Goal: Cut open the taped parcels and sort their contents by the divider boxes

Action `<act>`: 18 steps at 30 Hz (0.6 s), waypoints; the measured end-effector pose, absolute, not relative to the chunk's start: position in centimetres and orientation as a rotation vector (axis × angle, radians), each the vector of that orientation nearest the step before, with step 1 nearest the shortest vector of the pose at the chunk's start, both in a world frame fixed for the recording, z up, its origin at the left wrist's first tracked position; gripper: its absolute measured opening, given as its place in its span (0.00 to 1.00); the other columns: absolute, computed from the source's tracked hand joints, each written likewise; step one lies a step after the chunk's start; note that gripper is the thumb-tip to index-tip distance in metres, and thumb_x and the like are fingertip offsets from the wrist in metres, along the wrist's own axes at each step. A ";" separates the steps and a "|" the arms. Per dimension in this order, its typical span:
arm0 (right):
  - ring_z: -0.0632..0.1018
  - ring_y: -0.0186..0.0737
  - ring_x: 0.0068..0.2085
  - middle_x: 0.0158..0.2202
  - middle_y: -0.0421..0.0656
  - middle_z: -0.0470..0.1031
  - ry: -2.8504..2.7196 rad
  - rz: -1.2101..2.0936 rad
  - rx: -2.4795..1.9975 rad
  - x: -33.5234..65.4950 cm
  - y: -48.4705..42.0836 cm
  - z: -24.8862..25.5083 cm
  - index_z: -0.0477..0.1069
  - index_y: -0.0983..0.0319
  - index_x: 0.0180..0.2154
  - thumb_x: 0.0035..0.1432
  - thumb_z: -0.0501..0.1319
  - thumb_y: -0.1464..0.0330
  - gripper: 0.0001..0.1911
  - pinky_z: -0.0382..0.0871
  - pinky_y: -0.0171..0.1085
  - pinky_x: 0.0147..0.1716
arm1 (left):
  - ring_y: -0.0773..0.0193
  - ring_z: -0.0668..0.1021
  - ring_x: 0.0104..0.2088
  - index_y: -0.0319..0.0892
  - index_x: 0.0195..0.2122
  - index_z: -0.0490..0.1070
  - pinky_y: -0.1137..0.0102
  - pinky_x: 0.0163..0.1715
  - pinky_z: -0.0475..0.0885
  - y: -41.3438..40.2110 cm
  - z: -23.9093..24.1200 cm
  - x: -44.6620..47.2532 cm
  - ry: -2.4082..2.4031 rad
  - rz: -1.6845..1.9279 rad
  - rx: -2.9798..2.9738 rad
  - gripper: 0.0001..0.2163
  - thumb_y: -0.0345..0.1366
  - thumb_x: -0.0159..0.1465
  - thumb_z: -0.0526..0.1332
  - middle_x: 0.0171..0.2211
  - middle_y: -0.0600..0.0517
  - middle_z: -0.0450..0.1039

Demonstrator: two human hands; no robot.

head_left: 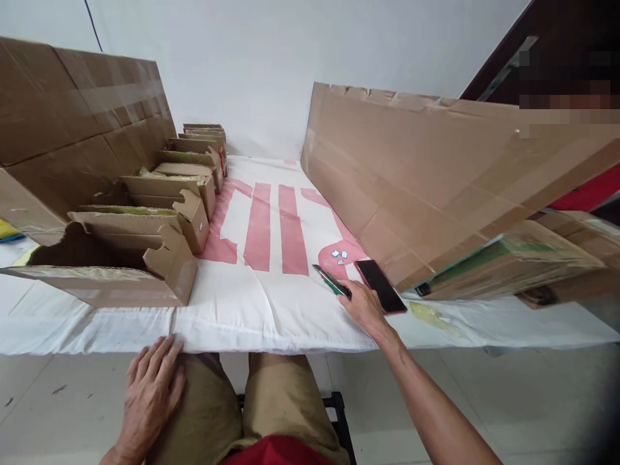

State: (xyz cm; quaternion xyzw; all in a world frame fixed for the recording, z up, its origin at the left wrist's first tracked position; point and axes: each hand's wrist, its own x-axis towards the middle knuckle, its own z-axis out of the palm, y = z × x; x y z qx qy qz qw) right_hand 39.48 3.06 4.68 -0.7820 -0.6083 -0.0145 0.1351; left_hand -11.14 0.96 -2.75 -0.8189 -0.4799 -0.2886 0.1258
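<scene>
My right hand [364, 307] rests on the white-and-red cloth [261, 284] with its fingers closed round a green-handled tool [330, 280] that lies on the cloth. A dark phone [381, 285] in a red case lies just right of that hand. Several small white tags [339, 255] sit a little beyond the tool. My left hand [151, 394] lies flat on my left thigh below the table's front edge, fingers spread, holding nothing.
A row of open cardboard boxes [159, 213] runs along the left. Large cardboard sheets lean at the left [72, 123] and right [436, 168]. A flat box with green print [504, 265] lies at the right. A white wall stands behind.
</scene>
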 end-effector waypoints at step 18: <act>0.80 0.41 0.44 0.46 0.47 0.83 -1.886 0.003 -2.336 44.5 12.6 7.6 0.83 0.58 0.39 0.62 0.60 0.74 0.13 0.68 0.35 0.40 | 0.43 0.72 0.63 0.54 0.76 0.47 0.45 0.67 0.61 0.6 -3.5 -11.9 -1.468 -0.805 -2.421 0.36 0.32 0.68 0.58 0.63 0.41 0.69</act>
